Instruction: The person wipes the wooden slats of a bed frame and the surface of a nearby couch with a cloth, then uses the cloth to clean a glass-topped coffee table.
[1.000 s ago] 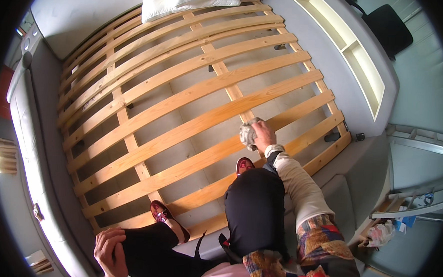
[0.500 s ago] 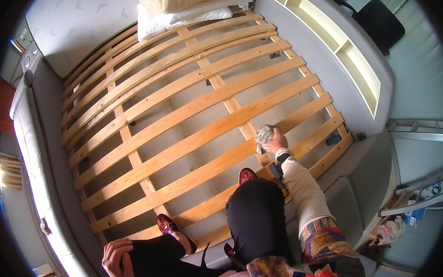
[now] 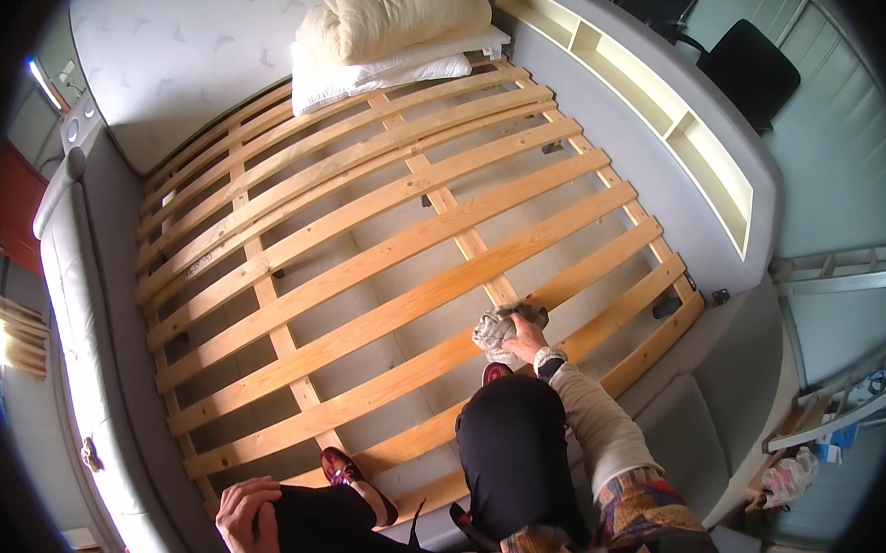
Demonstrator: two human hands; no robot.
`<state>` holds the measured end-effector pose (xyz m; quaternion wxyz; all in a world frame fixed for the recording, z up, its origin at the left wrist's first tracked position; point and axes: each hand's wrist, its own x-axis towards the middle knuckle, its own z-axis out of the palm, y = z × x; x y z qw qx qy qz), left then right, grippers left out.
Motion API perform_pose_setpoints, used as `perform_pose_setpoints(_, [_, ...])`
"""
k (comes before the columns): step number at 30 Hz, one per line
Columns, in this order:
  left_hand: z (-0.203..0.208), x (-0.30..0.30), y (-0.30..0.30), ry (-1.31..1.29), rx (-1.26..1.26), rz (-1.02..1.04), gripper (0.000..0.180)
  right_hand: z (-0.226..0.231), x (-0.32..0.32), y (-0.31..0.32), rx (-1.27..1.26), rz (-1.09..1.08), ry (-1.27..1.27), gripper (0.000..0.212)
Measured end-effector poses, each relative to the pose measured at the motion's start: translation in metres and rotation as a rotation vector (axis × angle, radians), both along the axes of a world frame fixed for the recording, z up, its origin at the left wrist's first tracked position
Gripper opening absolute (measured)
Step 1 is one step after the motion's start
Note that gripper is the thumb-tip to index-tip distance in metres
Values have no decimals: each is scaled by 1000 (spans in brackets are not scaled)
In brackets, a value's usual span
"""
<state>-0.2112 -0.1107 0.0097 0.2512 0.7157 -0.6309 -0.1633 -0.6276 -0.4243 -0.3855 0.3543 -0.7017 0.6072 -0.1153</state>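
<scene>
My right hand [image 3: 527, 339] is closed round a crumpled grey-white rag [image 3: 494, 331]. The rag lies against one of the wooden slats [image 3: 439, 358] of a bed base, just beyond my right knee [image 3: 512, 410]. A darker fold of it shows beyond my fingers. At the lower left, my left hand [image 3: 248, 520] is curled over my bent left knee [image 3: 295, 519], its fingers together, with no tool visible in it. My dark red shoes [image 3: 338, 465] are down among the near slats; the right one is mostly hidden behind my knee.
Gaps between slats show the floor below. A folded cream quilt [image 3: 407, 14] and white pillows [image 3: 373, 81] sit on the far slats, beside an upright mattress [image 3: 189, 53]. A grey headboard with cream shelves [image 3: 705, 155] borders the right. Beyond stand a black chair [image 3: 749, 72] and a metal ladder [image 3: 839, 272].
My right hand has drawn the rag nearer and slightly left along the slats. My left hand stays on the knee. The whole view has shifted a little.
</scene>
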Motion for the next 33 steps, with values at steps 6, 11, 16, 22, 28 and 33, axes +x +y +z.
perform_pose_setpoints(6, [1,2,4,16,-30,-10,15,22,-26,-23,-47,-257,110,59])
perform_pose_setpoints(11, [-1,4,6,31,-22,9,16,27,-45,-41,-86,-486,127,54])
perform_pose_setpoints(16, [0,0,-3,56,-27,-14,16,-5,-24,-35,-80,-416,86,59])
perform_pose_setpoints(22, [2,-2,-5,27,-10,-16,16,-20,58,4,-89,-6,-93,60])
perform_pose_setpoints(28, [-1,-2,-6,27,-14,-14,16,0,75,2,12,273,-150,62])
perform_pose_setpoints(33, [-2,0,-7,29,-26,-10,16,2,13,-27,-53,-13,-6,53])
